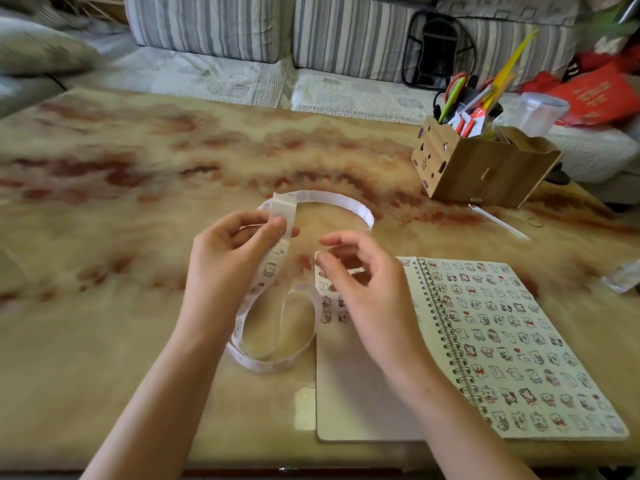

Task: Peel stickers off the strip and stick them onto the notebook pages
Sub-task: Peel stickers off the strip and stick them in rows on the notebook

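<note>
Glossy beige bench marbled with red-brown patches, grey-and-white striped fabric sofa behind it, pale patterned seat cover, black mesh back support leaning on the cushions, soft even light

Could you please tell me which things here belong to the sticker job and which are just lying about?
In use: sticker strip, held by the left hand; open notebook; right hand above it.
Lying about: wooden pen box, clear plastic tub, red bag, plastic wrapper.
</note>
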{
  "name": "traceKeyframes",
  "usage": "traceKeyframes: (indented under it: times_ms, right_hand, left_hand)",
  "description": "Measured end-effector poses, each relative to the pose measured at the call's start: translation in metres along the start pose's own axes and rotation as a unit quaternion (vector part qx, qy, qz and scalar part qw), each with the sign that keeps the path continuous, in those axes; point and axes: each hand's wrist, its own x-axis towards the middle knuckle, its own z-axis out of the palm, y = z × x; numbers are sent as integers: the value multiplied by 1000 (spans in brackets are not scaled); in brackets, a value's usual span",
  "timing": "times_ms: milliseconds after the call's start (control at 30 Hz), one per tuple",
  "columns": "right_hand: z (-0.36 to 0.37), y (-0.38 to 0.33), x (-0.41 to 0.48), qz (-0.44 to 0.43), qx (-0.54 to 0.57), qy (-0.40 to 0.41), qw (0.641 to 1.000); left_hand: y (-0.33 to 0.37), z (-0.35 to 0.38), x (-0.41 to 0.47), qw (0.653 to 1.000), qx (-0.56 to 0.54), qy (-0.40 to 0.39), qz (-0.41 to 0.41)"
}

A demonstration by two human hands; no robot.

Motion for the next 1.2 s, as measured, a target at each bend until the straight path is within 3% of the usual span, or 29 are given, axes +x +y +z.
traceKeyframes:
  times_ms: [200,500,700,1200]
  right_hand:
    - [1,-8,4,-44,32,18,998]
    - [-1,-11,3,-26,64,25,997]
    - [-5,-9,2,-33,32,24,999]
    - [-12,-10,3,-63,-21,20,998]
  left_hand:
    - [-6,12,-6,996,-36,-65,-40]
    - [-6,4,-6,985,-51,-148,-77]
    - [-8,6,-5,992,-16,-119,-39]
    - [0,3,-10,990,-1,-137,-42]
